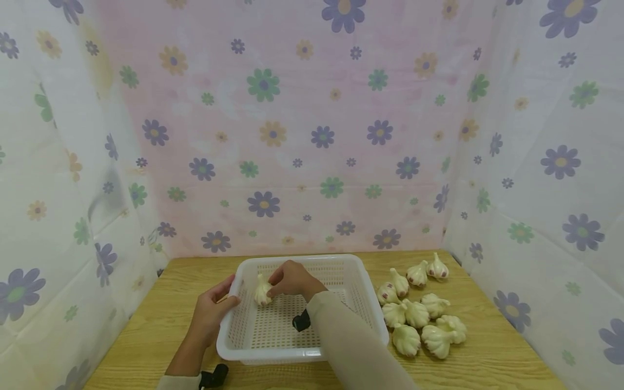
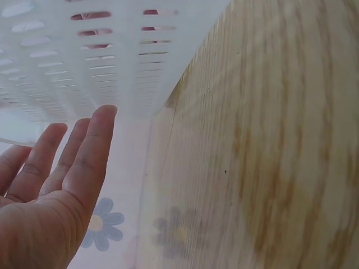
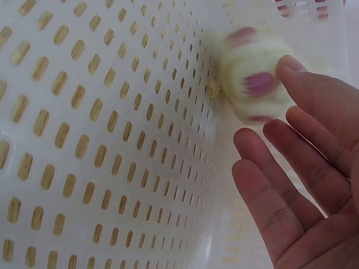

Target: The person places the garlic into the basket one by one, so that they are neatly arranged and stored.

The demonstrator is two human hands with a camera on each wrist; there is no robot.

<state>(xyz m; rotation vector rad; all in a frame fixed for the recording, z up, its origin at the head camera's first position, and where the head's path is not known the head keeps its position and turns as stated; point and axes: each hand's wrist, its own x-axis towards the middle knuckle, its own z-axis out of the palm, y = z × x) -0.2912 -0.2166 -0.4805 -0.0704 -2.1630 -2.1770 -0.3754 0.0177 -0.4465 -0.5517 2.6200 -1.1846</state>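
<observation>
A white plastic basket with slotted walls and floor stands on the wooden table. My left hand holds its left rim, thumb over the edge; in the left wrist view the fingers extend along the outer wall. Inside the basket, toward its left side, is a pale garlic bulb with its stem up. My right hand reaches in and pinches this bulb from the right. In the right wrist view the thumb touches the purple-marked garlic bulb, its roots at the basket floor, while the other fingers are spread.
Several more garlic bulbs lie grouped on the table, right of the basket. Flower-patterned cloth hangs behind the wooden table and along both sides.
</observation>
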